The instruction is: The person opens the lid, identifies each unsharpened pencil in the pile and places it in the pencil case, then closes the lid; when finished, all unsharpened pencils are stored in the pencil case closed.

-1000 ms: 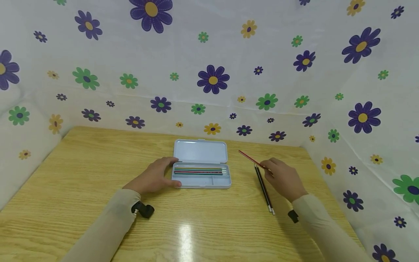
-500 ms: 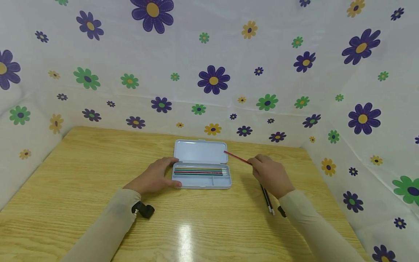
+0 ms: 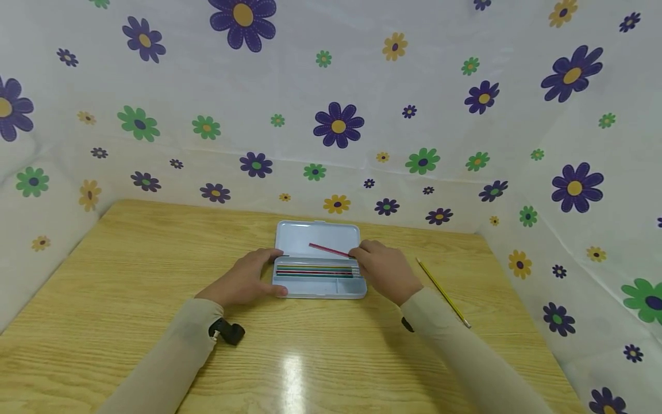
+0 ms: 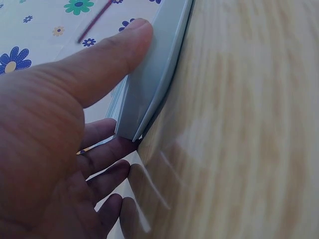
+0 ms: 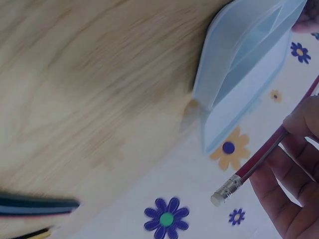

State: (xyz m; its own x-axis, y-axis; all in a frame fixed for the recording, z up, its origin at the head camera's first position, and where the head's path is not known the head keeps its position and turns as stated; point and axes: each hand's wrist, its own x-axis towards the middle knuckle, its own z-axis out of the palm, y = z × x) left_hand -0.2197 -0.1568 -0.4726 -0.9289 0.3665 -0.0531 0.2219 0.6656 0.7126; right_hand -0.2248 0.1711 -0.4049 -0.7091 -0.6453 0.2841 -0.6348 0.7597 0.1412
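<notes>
An open pale blue pencil case [image 3: 305, 287] lies on the table, its lid [image 3: 315, 233] folded back. Several coloured pencils [image 3: 313, 270] lie side by side in its rear compartment, eraser ends to the right. My left hand [image 3: 247, 279] holds the case's left end, thumb at the front edge and fingers towards the hinge; the left wrist view shows the thumb [image 4: 112, 59] against the case wall. Between thumb and fingers, my right hand [image 3: 385, 270] pinches a red pencil [image 5: 264, 152] above the case's right side. Its white eraser end points back past the hand.
A yellow pencil [image 3: 442, 292] lies on the table [image 3: 155, 247] at the right, near my right forearm. Dark pencils [image 5: 37, 205] show at the lower left of the right wrist view. Flower-printed white cloth [image 3: 289, 86] stands behind the table and at its sides.
My right hand has carried the red pencil leftward to over the case. The yellow pencil has come into sight, while the arm now covers the dark pencils. My left hand stays put.
</notes>
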